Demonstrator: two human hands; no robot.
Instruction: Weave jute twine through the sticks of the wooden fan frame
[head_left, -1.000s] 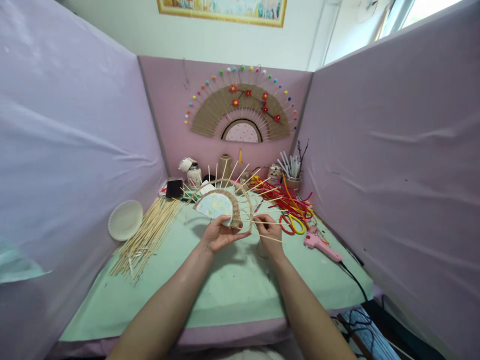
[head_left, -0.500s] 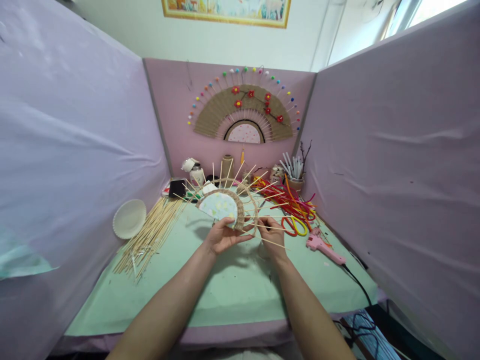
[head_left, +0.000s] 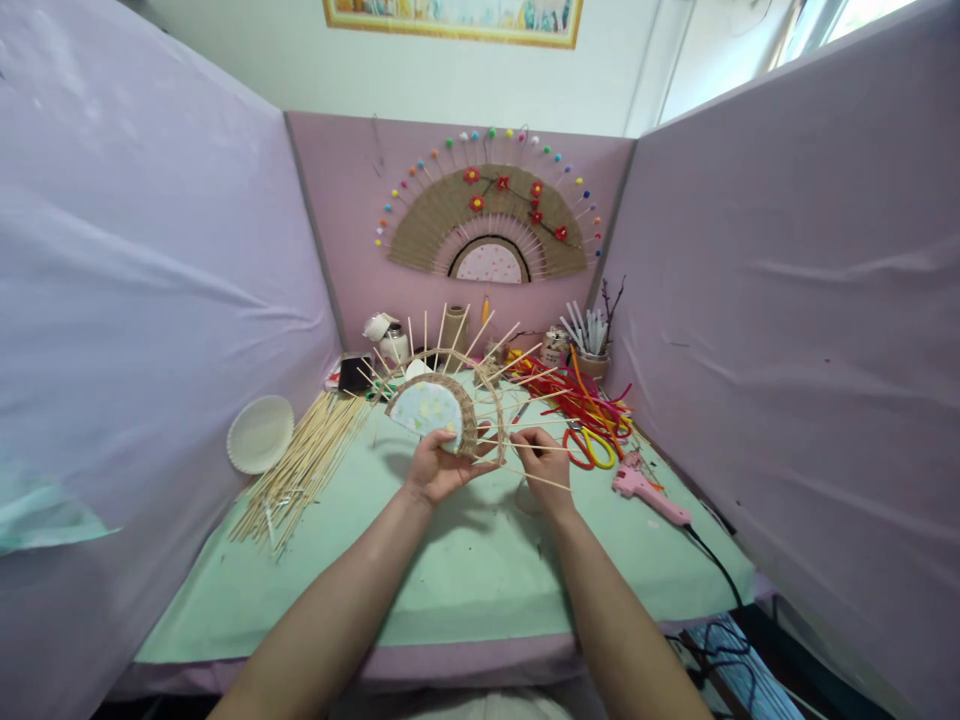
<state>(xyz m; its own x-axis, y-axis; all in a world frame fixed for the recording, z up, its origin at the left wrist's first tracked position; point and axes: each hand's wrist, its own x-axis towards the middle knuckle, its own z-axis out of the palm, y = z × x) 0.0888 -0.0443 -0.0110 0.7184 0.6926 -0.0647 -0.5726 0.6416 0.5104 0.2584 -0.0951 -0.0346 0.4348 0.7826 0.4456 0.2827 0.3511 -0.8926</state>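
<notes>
My left hand (head_left: 442, 470) grips the lower right part of a half-round fan frame (head_left: 427, 412), its thumb on the pale flowered centre. A woven brown band edges that centre, and thin wooden sticks (head_left: 480, 330) spread out from it like rays. Farther out, a ring of twine (head_left: 501, 400) crosses the sticks. My right hand (head_left: 544, 460) is closed in a pinch at the ring's lower right end, among the last sticks. It seems to hold the twine's loose end; a thin strand loops faintly below. The fingertips partly hide it.
Loose sticks (head_left: 300, 465) and a white dish (head_left: 260, 435) lie left. To the right are scissors (head_left: 598, 448), a pink glue gun (head_left: 651, 492) with its cord, and red pipe cleaners (head_left: 555, 385). A finished fan (head_left: 487, 215) hangs on the back panel; jars and a twine spool (head_left: 454, 335) stand below it.
The fan frame has shifted slightly left and turned a little in my left hand. My right hand has moved slightly away from the ring, still pinching.
</notes>
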